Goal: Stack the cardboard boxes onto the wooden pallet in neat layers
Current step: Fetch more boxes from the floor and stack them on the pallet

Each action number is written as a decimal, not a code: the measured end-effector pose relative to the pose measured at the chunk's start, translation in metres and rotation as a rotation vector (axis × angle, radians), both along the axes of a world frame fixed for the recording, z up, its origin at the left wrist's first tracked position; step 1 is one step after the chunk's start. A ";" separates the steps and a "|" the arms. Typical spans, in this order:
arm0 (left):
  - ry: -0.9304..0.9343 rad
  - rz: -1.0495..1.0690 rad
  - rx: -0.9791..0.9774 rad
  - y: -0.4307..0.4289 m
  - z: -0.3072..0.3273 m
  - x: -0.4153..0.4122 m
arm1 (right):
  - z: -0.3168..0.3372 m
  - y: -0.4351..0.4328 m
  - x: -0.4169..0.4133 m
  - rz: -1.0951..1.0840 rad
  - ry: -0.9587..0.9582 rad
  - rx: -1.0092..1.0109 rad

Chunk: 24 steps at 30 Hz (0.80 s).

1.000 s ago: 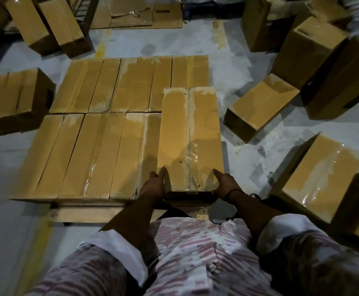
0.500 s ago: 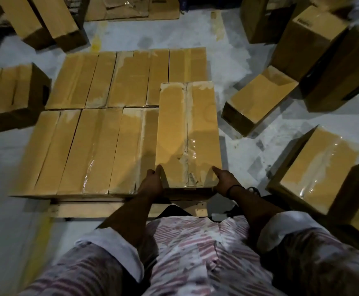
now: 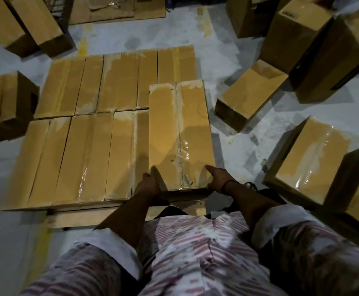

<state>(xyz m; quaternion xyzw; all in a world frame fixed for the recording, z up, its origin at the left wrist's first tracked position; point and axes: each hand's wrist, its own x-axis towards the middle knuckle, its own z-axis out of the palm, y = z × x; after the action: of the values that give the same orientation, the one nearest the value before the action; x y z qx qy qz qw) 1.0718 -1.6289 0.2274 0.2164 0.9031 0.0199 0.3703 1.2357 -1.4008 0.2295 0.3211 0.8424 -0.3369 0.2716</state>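
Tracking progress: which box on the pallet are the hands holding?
The near-right cardboard box, standing higher than its neighbours; left hand and right hand grip its near corners.

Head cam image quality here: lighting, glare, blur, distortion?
Head view: dim warm light; shadows cross the long brown cardboard box by the left hand and right hand; glare on the taped brown box at right; wide-angle bending at edges; pink-striped shirt soft.

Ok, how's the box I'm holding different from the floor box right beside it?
The held box lines up with the pallet boxes, gripped by left hand and right hand; the floor box lies askew, untouched. The held box looks longer. Both are taped brown cardboard.
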 end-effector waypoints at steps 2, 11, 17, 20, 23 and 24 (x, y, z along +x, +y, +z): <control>-0.003 -0.015 -0.019 0.002 0.005 0.002 | 0.008 0.000 -0.001 -0.005 0.001 -0.004; 0.079 -0.231 0.044 0.045 0.079 0.014 | 0.093 -0.010 0.001 -0.149 0.175 0.044; 0.118 -0.370 0.133 0.107 0.135 0.025 | 0.139 0.009 0.049 -0.244 0.179 0.096; 0.110 -0.474 0.175 0.142 0.150 0.037 | 0.155 0.029 0.083 -0.370 0.190 0.151; 0.082 -0.561 0.248 0.175 0.156 0.056 | 0.163 0.051 0.121 -0.547 0.205 0.173; 0.070 -0.587 0.265 0.186 0.157 0.065 | 0.163 0.059 0.135 -0.606 0.207 0.175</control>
<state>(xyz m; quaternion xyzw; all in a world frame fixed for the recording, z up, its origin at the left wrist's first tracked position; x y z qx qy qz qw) 1.1363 -1.4431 0.3840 0.5145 0.8039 0.0224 0.2976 1.3706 -1.3416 0.3920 0.5433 0.7573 -0.3597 0.0432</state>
